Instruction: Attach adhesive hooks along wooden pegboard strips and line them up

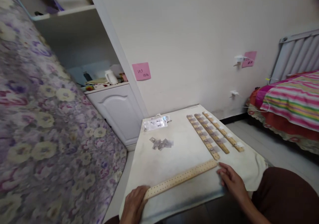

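Observation:
A long pale wooden strip with rows of small holes [181,178] lies slantwise across the near part of the cloth-covered table. My left hand [135,200] is closed around its left end, the thumb hidden. By the strip's right end is my right hand [232,181], fingers extended and slightly apart; whether the fingertips touch the wood I cannot tell. Beyond that end, three similar strips [202,136] lie side by side, bearing small items in clear packets. A loose pile of small clear packets [161,143] sits left of the middle.
Flat clear packaging [156,123] lies at the table's far left corner. Pale cloth [171,161] covers the tabletop. A floral curtain [50,124] hangs at left beside a white cabinet [117,111]. A bed with striped covers [294,94] stands at right.

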Demonstrator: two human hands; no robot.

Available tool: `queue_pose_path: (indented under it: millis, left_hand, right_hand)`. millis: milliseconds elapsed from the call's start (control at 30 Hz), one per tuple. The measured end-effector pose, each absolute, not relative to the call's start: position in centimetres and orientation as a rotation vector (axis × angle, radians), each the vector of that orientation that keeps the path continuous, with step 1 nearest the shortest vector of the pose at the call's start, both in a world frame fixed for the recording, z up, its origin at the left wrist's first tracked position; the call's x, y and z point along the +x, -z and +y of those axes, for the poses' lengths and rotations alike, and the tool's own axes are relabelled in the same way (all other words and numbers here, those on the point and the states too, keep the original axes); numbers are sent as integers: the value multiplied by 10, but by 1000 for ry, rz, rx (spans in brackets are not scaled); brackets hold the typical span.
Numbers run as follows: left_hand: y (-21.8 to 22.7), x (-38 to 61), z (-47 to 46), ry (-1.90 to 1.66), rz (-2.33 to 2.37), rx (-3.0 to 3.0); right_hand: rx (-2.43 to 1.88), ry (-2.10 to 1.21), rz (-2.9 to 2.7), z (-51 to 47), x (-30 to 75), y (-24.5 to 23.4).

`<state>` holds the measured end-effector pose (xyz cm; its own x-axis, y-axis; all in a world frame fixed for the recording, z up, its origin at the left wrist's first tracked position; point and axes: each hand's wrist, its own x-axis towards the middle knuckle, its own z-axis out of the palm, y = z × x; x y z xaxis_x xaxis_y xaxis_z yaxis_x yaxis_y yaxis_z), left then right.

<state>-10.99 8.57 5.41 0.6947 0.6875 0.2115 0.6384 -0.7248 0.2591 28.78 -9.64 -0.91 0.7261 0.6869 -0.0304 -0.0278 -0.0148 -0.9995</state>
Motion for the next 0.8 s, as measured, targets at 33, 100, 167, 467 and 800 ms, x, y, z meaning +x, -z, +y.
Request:
queue_pose_path:
  millis: [33, 100, 167, 467, 800]
  left_hand:
    - [-50, -110, 90, -447, 1094, 2744]
    - [-45, -109, 97, -435, 1136, 2747]
    - [-42, -106, 104, -410, 1178, 2741]
    - [-24, -107, 110, -692, 1364, 2632]
    - [-16, -131, 76, -1027, 1625, 2074]
  right_hand:
    - [-1502, -633, -575, -97, 290, 10]
    - [-1501, -668, -590, -96, 291, 10]
    - [-1485, -686, -577, -94, 291, 8]
    - [-1486, -718, -498, -93, 287, 2]
    - [-1523, -765, -476, -102, 287, -1]
